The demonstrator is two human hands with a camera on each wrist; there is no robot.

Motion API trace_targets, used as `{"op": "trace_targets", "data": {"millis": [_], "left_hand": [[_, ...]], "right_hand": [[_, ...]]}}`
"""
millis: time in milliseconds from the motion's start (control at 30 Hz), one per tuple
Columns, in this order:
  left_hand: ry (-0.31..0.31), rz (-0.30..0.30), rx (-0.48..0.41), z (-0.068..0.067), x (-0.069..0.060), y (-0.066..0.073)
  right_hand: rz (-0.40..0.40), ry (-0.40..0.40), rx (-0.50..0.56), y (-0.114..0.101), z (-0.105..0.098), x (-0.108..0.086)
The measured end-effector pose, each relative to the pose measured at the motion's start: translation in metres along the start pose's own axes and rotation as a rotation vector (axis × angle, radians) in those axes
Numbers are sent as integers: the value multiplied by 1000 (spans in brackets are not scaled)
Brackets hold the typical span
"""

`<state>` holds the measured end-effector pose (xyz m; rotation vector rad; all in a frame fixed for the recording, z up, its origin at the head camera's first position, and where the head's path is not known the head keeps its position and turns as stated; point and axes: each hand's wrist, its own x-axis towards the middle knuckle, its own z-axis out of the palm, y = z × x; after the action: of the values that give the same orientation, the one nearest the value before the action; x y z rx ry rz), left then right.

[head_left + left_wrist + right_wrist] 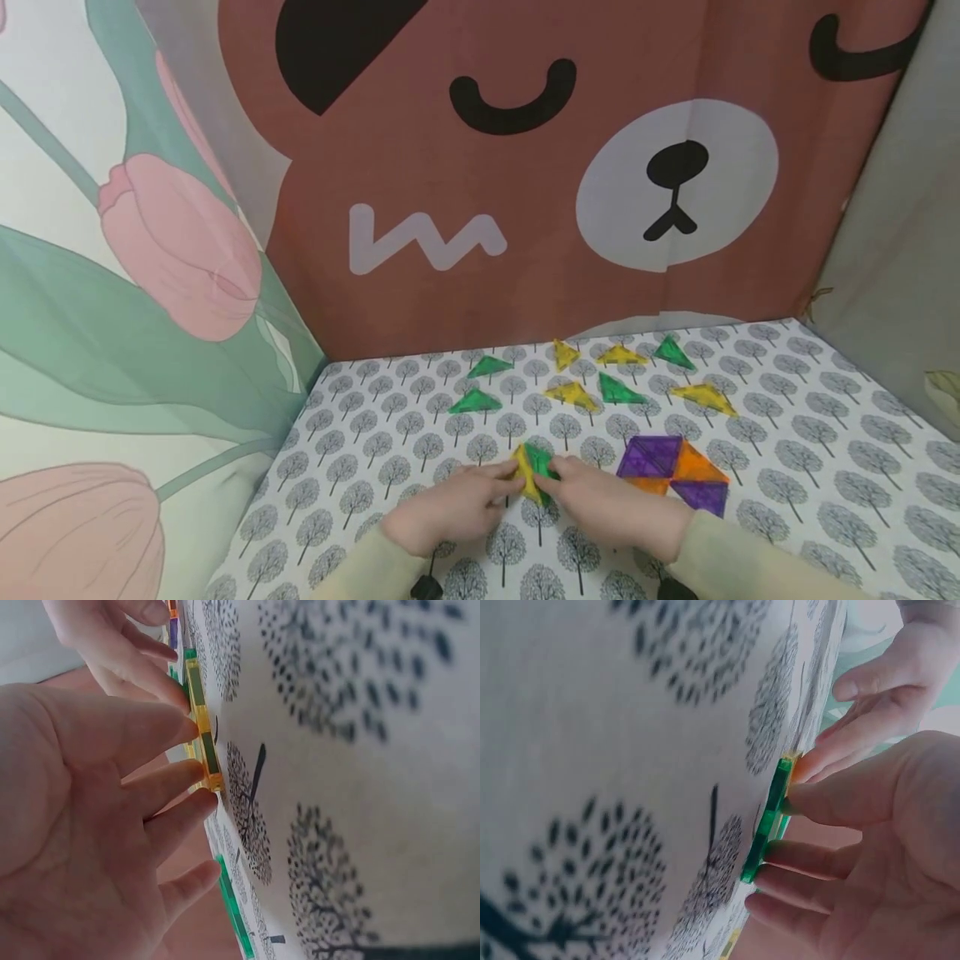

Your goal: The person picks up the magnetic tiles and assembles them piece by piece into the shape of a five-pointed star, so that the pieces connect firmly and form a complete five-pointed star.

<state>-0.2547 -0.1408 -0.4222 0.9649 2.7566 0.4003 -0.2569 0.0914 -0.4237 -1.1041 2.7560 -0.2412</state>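
Observation:
Near the front middle of the table, a yellow triangular magnetic tile (525,475) and a green triangular magnetic tile (538,465) lie side by side, edges meeting. My left hand (461,504) holds the yellow tile by its outer side, thumb and fingertips on it; the left wrist view shows its edge (203,727) close to the cloth. From the other side my right hand (603,504) pinches the green tile, whose edge (767,825) shows in the right wrist view between thumb and fingers. The fingertips partly cover both tiles.
Right of my hands lies a flat shape of purple tiles (648,456) and orange tiles (701,467), partly behind the right forearm. Farther back, loose green triangles (476,402) and yellow triangles (705,398) are scattered on the tree-patterned cloth (360,475). A bear-printed curtain (525,300) borders the table.

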Motion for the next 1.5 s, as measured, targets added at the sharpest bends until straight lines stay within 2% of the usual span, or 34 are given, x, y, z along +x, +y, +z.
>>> {"op": "trace_targets", "data": {"millis": [167,267,333,433,500,633,767,867,1000,1167,1267,1400,1500], "left_hand": [[-28,16,-49,-2,1,-4],[-11,-7,-95,-6,6,-13],[37,-48,-88,-13,10,-23],[129,-157,-47,-27,19,-43],[171,-220,-3,-36,26,-58],[163,-312,-39,-46,42,-80],[105,-362,-114,-45,57,-92],[96,-386,-115,-39,66,-95],[131,-387,-62,-32,74,-90],[123,-318,-73,-31,79,-74],[114,-265,-55,-29,81,-66],[129,-223,73,-28,81,-61],[107,-219,132,-28,81,-61]], "right_hand": [[-5,-3,-17,-3,0,1],[12,10,56,4,-9,2],[50,45,139,15,-20,6],[140,110,245,41,-39,15],[182,141,279,61,-48,24],[239,110,287,94,-54,39],[224,67,244,107,-46,49],[193,55,192,105,-35,54],[193,69,179,98,-28,56],[170,90,305,90,-29,56],[106,88,308,88,-30,56],[65,46,149,92,-29,51],[81,28,54,94,-29,47]]}}
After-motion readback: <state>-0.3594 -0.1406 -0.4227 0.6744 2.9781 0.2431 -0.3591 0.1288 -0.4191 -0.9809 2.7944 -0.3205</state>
